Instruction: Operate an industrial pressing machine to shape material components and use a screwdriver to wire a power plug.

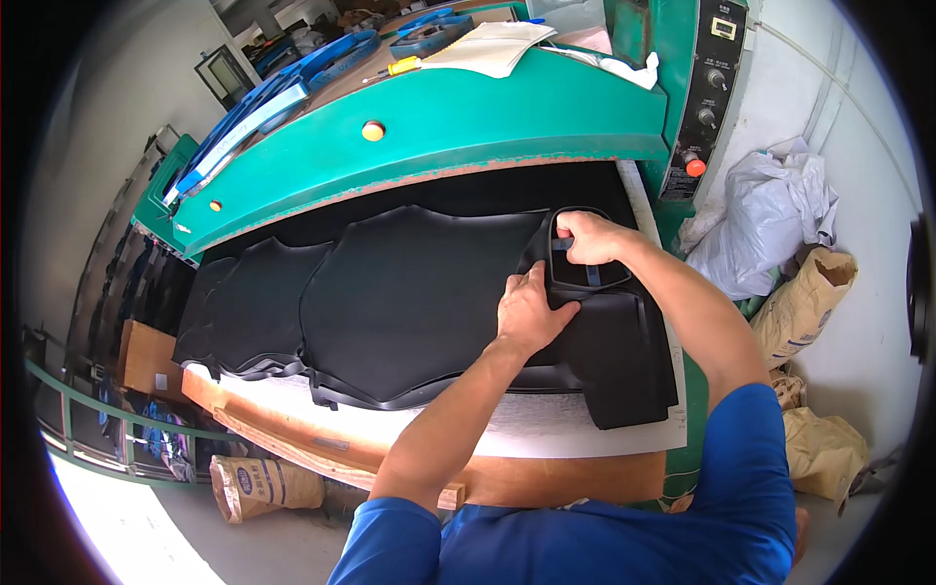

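Observation:
My right hand [597,237] is closed on a cutting die [592,276], a dark rounded frame with blue-grey bars inside. The die sits on the right part of a wide black sheet material [419,302], near the press beam. My left hand [529,310] lies on the black material just left of the die, thumb spread from the fingers and nothing in its grasp. Curved cut edges show along the material's near side, and a squarish black piece [624,366] hangs toward me on the right. A white board [517,429] lies under it all.
A green press beam [507,117] spans the far side, with a control panel [707,97] at its right. Blue dies [336,60], a yellow screwdriver [403,65] and papers [487,49] rest on top. White bags [760,219] and brown paper sacks [804,302] stand at the right.

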A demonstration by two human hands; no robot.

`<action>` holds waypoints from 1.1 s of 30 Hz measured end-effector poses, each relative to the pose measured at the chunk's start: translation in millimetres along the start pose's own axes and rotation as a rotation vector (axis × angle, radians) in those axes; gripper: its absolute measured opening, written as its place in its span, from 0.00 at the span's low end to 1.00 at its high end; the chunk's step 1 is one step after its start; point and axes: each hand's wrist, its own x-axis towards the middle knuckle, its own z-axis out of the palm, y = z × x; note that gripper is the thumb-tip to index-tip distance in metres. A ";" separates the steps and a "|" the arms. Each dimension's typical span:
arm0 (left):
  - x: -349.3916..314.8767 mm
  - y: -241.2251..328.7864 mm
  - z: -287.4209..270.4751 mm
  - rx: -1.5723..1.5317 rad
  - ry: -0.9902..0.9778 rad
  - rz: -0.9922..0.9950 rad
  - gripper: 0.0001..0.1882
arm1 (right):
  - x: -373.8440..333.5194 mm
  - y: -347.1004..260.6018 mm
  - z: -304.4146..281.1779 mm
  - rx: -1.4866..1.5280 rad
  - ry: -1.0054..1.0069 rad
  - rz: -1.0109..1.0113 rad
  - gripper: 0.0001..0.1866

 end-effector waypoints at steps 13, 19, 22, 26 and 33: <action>-10.4 -5.8 -24.5 -0.356 0.011 0.098 0.54 | -39.5 -51.2 -42.6 -0.379 0.184 -0.108 0.10; -47.1 -10.1 -45.8 -0.148 0.295 0.598 0.32 | -65.1 -76.2 -5.6 -0.273 -0.016 -0.142 0.11; -51.3 -27.8 -60.6 0.001 0.343 0.706 0.20 | -67.3 -97.6 -6.3 -0.302 -0.036 -0.155 0.14; -49.2 -55.3 -94.9 -0.020 0.402 0.729 0.14 | -82.9 -135.2 -15.9 -0.158 0.187 -0.326 0.19; -21.2 -115.5 -181.5 -0.360 0.418 0.548 0.13 | -81.9 -189.7 -0.5 0.038 0.606 -0.447 0.24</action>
